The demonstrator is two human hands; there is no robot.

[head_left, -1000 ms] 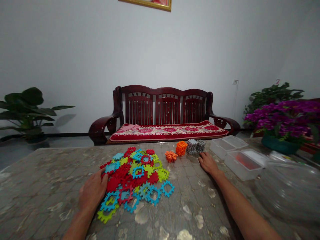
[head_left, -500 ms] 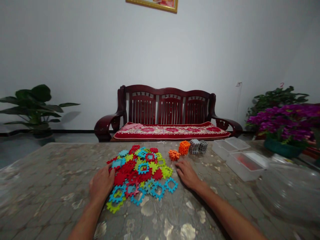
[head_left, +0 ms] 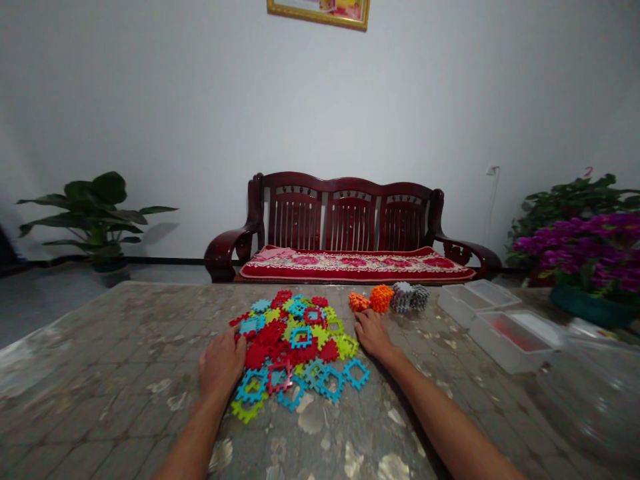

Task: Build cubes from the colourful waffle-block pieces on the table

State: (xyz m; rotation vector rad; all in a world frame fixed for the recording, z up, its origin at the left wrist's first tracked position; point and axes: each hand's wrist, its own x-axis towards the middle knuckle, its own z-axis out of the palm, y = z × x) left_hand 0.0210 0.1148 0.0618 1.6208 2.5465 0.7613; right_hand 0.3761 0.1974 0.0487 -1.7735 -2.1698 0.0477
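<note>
A heap of flat interlocking plastic pieces (head_left: 295,347), red, blue and lime green, lies in the middle of the table (head_left: 125,360). My left hand (head_left: 221,363) rests palm down on the heap's left edge, fingers flat on red pieces. My right hand (head_left: 373,331) lies flat on the table at the heap's right edge, fingers stretched toward a small orange piece (head_left: 359,301). Beyond it stand an orange built cube (head_left: 381,298) and a grey built block (head_left: 409,297).
Two clear plastic boxes (head_left: 500,327) sit at the right, a clear lid or bowl (head_left: 595,393) nearer me. Purple flowers (head_left: 585,247) stand at the far right. A dark wooden bench (head_left: 350,233) and a potted plant (head_left: 97,213) stand behind the table.
My right hand has drawn left from beside the grey block to the heap's right edge. The view has shifted, so everything sits further right. My left hand stays on the heap.
</note>
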